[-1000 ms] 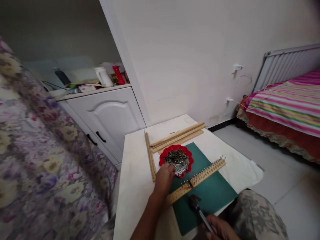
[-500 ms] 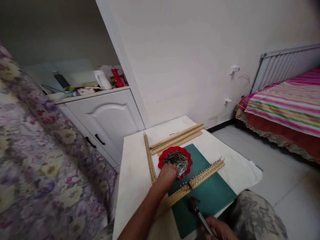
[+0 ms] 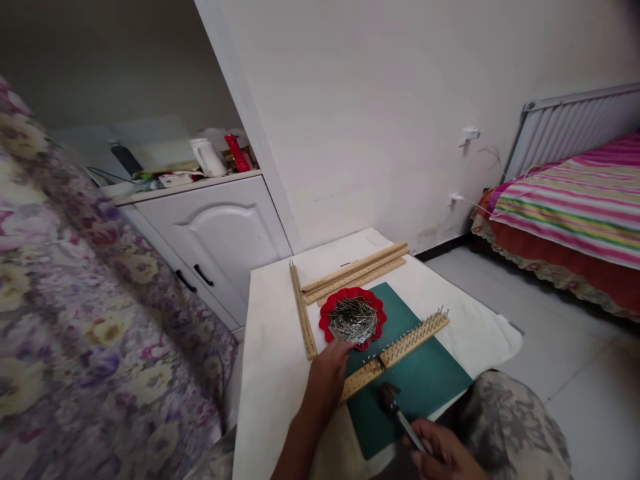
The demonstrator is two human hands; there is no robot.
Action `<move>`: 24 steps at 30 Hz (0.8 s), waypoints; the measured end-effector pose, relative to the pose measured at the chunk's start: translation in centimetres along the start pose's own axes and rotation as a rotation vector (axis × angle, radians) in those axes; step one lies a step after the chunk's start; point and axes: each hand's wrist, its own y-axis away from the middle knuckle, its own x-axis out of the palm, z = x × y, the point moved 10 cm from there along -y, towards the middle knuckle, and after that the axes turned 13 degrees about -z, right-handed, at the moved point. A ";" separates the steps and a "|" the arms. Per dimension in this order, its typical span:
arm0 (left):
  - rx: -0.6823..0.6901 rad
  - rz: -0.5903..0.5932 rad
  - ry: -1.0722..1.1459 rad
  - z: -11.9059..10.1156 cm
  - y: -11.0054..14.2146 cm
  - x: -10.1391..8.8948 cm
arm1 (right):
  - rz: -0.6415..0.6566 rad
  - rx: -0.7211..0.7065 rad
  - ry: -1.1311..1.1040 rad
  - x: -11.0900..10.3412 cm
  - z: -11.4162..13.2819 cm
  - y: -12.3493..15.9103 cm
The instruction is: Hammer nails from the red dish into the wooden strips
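My left hand (image 3: 330, 367) is at the near rim of a red scalloped bowl (image 3: 326, 319), its fingers drawn together; whatever they hold is too small to make out. Loose nails (image 3: 355, 319) fill the bowl. My right hand (image 3: 443, 450) grips a hammer (image 3: 407, 427) by its handle, the head lying low over a green board (image 3: 420, 393). Across that board runs a perforated wooden strip (image 3: 361, 383). Nails stand upright in its right part (image 3: 417, 340), while bare holes show toward the left end.
More wooden strips (image 3: 355, 272) lie at the table's back, and another strip (image 3: 303, 313) runs along the left. The table (image 3: 270, 373) has a white cover. A cabinet (image 3: 225, 233) and floral curtain (image 3: 110, 320) stand left; a bed (image 3: 590, 207) is at right.
My left hand was over the nails in the bowl and has drawn back toward me to its near rim. My right hand keeps the hammer in about the same place.
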 end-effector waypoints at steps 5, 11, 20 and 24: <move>-0.272 -0.069 0.177 1.9 3.3 0.3 | -0.010 -0.022 0.012 -0.1 0.3 0.0; -0.525 -0.041 0.559 2.5 5.1 2.9 | 0.027 -0.006 0.043 0.2 -0.2 0.1; -0.667 0.013 0.843 2.1 5.5 4.7 | 0.030 0.019 0.069 0.1 -0.4 0.2; -0.703 -0.031 0.888 1.7 6.0 4.4 | 0.027 0.023 0.069 0.4 0.2 0.5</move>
